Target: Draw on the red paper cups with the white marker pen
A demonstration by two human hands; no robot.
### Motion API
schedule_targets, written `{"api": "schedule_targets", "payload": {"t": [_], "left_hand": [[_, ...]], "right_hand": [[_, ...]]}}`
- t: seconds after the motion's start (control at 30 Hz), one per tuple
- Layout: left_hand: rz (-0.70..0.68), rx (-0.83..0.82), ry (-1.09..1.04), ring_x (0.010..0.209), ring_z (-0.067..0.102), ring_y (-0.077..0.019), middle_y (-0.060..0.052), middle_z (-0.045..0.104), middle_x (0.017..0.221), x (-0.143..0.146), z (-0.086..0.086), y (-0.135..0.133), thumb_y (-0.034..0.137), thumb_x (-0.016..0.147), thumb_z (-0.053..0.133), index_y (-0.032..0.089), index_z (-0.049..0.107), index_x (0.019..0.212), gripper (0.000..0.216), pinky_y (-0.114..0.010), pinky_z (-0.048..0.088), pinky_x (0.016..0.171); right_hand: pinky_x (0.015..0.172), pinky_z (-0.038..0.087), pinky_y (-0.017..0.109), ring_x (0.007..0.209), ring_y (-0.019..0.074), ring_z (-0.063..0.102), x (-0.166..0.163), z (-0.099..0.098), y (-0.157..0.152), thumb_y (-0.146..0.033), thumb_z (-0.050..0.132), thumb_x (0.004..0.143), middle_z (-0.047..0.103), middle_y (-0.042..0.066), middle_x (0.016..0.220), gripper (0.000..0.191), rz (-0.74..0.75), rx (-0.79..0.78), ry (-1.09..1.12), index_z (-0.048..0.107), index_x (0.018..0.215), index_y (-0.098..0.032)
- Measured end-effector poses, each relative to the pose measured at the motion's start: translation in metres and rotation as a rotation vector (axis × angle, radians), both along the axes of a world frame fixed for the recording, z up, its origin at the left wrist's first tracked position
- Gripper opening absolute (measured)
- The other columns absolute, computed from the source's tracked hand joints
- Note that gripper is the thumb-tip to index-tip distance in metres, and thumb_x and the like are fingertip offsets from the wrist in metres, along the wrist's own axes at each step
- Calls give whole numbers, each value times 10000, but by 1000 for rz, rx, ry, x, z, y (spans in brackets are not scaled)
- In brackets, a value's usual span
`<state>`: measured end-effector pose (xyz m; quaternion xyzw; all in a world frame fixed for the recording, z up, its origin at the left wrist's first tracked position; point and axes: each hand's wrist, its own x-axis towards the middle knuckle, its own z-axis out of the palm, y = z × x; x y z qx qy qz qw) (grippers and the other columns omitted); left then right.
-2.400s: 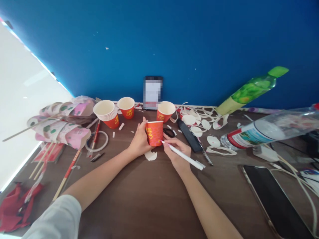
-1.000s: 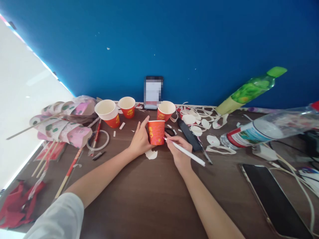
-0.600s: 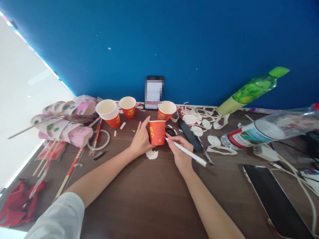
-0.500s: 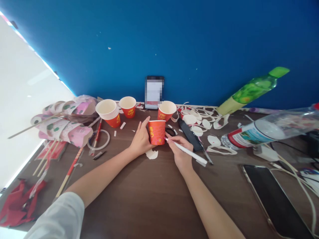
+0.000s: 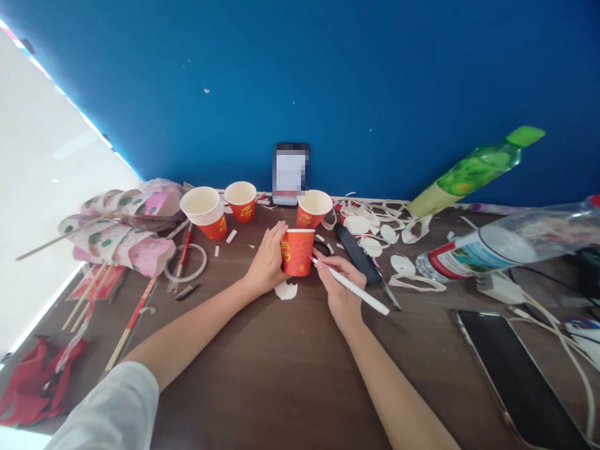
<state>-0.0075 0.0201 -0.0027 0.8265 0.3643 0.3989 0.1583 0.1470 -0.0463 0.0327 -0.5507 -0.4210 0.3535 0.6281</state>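
Observation:
A red paper cup (image 5: pixel 298 252) with gold print stands on the brown table (image 5: pixel 281 375), its bottom up. My left hand (image 5: pixel 267 261) is wrapped round its left side and steadies it. My right hand (image 5: pixel 338 281) grips a white pen (image 5: pixel 351 286) like a writing tool, with the tip touching the cup's lower right side. A white paper scrap (image 5: pixel 285 290) lies just in front of the cup.
Behind stand a stack of red cups (image 5: pixel 206 212), two single cups (image 5: pixel 240 200) (image 5: pixel 311 208) and a propped phone (image 5: pixel 290 173). Paper cut-offs (image 5: pixel 375 234), a black knife (image 5: pixel 357 255), two tilted bottles (image 5: pixel 497 247) (image 5: pixel 469 172) and a flat phone (image 5: pixel 515 375) are right. Patterned paper rolls (image 5: pixel 122 240), tape ring (image 5: pixel 184 264) and sticks lie left.
The cup has turned a little under my left hand, so its gold print has shifted leftward. The pen tip has stayed against the cup's right side. My hands have barely moved.

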Motion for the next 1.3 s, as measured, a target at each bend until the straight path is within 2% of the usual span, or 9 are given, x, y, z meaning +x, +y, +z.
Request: {"api": "schedule_targets", "payload": {"t": [0.53, 0.7, 0.93, 1.3], "left_hand": [[10, 15, 14, 1394, 320, -356, -239, 339, 1437, 0, 0, 0, 344, 683, 783, 193, 56, 1436, 1059, -574, 271, 1133], [1, 36, 10, 1392, 319, -356, -237, 338, 1436, 0, -2, 1, 383, 701, 768, 188, 51, 1442, 1049, -574, 279, 1127], [19, 116, 42, 1377, 337, -358, -226, 396, 1380, 0, 0, 0, 395, 761, 704, 178, 100, 1442, 935, -590, 301, 1101], [44, 185, 69, 1340, 367, -358, -224, 368, 1348, 1, 0, -4, 412, 757, 707, 162, 121, 1442, 936, -588, 313, 1096]], "right_hand": [[840, 585, 357, 1005, 267, 706, -1, -1, 1, -219, 693, 698, 773, 54, 909, 25, 31, 3, 2, 689, 674, -224], [829, 586, 369, 959, 269, 720, 0, -4, 4, -231, 703, 688, 774, 62, 894, 32, -2, -21, 40, 677, 678, -216], [862, 569, 365, 1003, 271, 706, -1, -4, -1, -216, 677, 716, 755, 37, 798, 31, -9, 84, -17, 674, 686, -216], [835, 579, 351, 985, 269, 711, -7, 1, -4, -193, 669, 729, 731, 39, 774, 36, 11, 137, -115, 679, 700, -213]]}}
